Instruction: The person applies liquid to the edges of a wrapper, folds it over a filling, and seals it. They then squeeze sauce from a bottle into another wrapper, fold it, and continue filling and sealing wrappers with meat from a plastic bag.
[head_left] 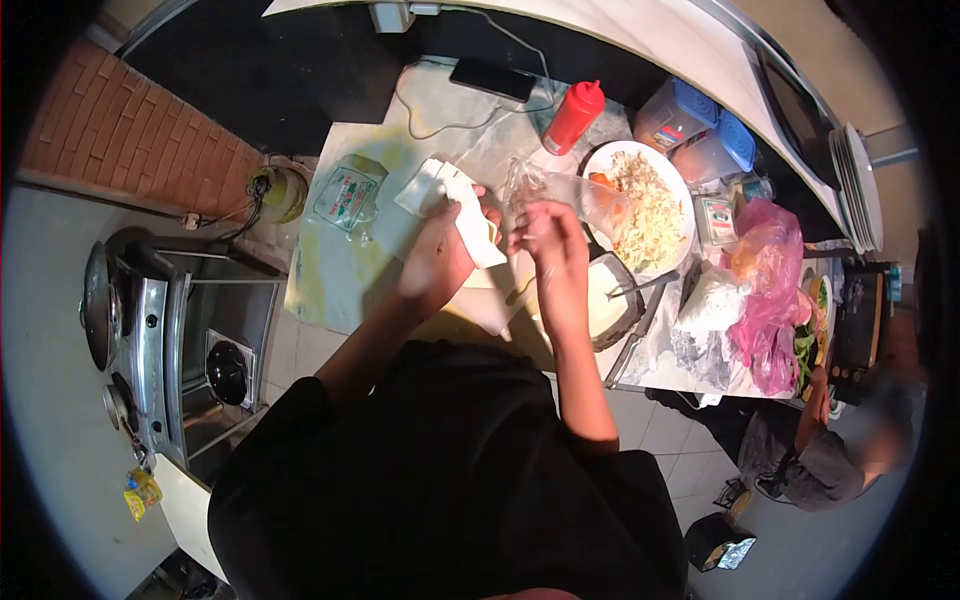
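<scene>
My left hand (440,258) is closed around a white folded sheet (474,228), soft like a pastry wrapper or paper. More white sheet (424,186) shows just beyond its fingers. My right hand (553,240) is raised beside it, fingers curled together; what they hold, if anything, cannot be made out. A clear plastic bag (535,185) lies just behind those fingers. Under and beside my right wrist sits a dark-rimmed tray of creamy white mixture (606,290) with a spoon (640,287) in it. Right of the bag is a white plate (686,190) heaped with pale shredded food and some orange pieces.
Along the back are a phone (492,80), a red squeeze bottle (574,118) and lidded plastic tubs (674,112). Printed plastic packaging (345,198) lies left. Pink plastic bags (765,285) fill the right end. A stove (150,330) stands left; another person (815,460) is at far right.
</scene>
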